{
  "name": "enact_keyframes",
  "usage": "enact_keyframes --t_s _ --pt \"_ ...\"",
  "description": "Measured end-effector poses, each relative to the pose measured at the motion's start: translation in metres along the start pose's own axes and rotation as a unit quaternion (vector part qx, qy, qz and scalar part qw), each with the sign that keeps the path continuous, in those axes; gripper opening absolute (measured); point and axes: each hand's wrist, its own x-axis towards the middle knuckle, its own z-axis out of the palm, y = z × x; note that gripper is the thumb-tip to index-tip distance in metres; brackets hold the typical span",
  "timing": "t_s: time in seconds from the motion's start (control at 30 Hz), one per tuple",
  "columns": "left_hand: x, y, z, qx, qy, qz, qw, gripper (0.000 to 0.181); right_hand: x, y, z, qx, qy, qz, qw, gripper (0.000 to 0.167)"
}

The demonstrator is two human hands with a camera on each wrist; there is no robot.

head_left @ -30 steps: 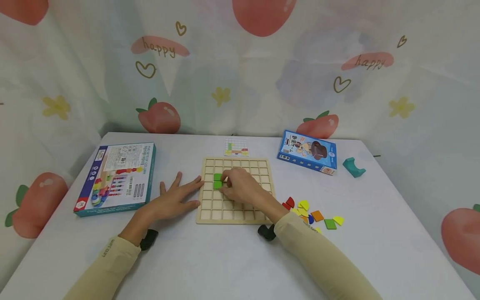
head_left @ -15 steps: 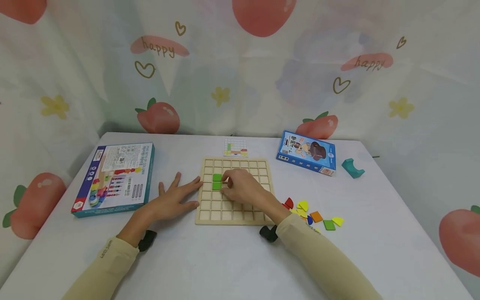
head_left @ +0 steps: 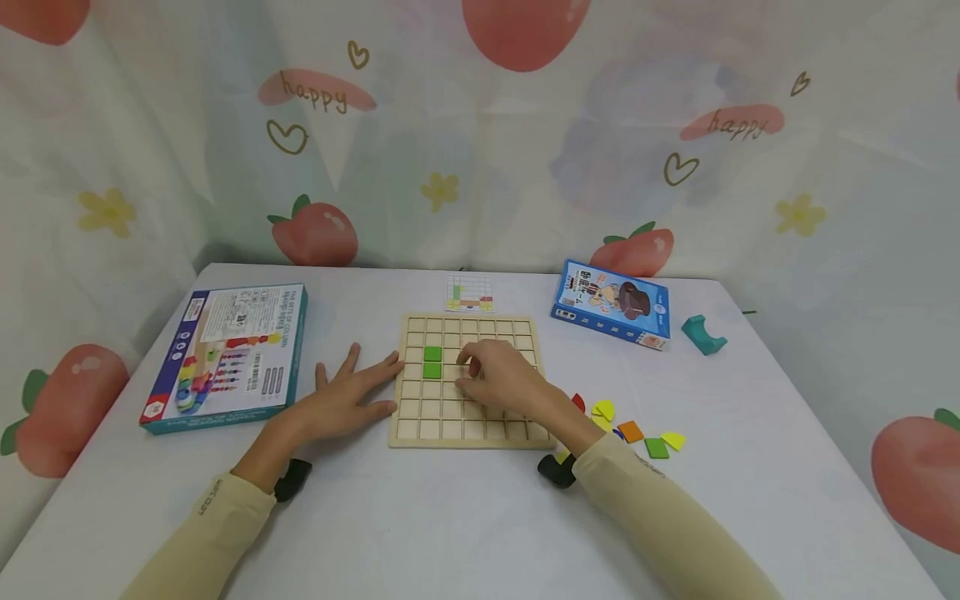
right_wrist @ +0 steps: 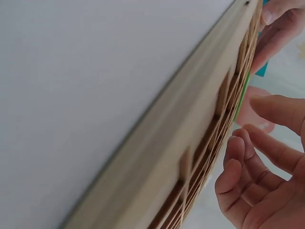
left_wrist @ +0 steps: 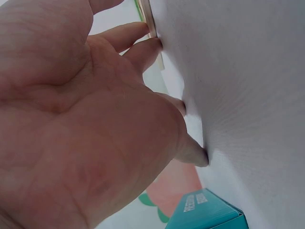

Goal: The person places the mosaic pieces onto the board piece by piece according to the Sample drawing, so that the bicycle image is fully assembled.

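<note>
A wooden grid board [head_left: 411,433] lies on the table, with two green square tiles [head_left: 432,370] set in adjoining cells on its left side. My right hand [head_left: 501,377] hovers above the board, to the right of these tiles. In the right wrist view, the thumb and index finger of that hand [right_wrist: 267,167] stand apart with nothing between them; the other fingers are loosely bent. My left hand [head_left: 347,402] is spread on the table, fingertips touching the board's left edge. The left wrist view shows its palm [left_wrist: 109,119] and the fingers against the board's side.
A pattern card [head_left: 470,293] lies behind the board. Loose coloured tiles, including an orange square [head_left: 631,431] and a green square [head_left: 656,448], lie to its right, partly hidden by my right arm. Boxes [head_left: 225,354] [head_left: 611,302] flank the board; a teal curved piece [head_left: 703,335] lies far right.
My right hand has drawn back to the right, away from the two green tiles, which stay in their cells. My left hand keeps its place at the board's edge.
</note>
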Motion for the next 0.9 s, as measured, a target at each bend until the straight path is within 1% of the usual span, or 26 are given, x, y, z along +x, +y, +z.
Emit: enact_keyframes --t_s 0.17,0.23,0.47,0.63,0.9 --pt "-0.001 0.001 -0.001 -0.003 0.0 -0.001 1.0 0.071 -0.012 0.009 -0.006 -0.005 0.002 0.002 1.0 0.03" --pt "-0.001 0.001 -0.001 -0.004 0.0 0.002 1.0 0.071 -0.016 0.015 -0.009 -0.006 0.003 0.004 1.0 0.03" --pt "0.0 -0.001 0.001 -0.003 0.002 0.005 1.0 0.071 -0.033 0.033 -0.019 0.005 0.014 0.01 0.9998 0.03" --pt "0.0 -0.003 0.002 0.001 0.002 0.0 1.0 0.072 -0.045 0.039 -0.025 0.006 0.025 0.009 0.9996 0.03" --pt "-0.001 -0.003 0.002 -0.002 0.002 0.004 1.0 0.071 -0.065 0.054 -0.035 0.004 0.034 0.009 0.9994 0.03"
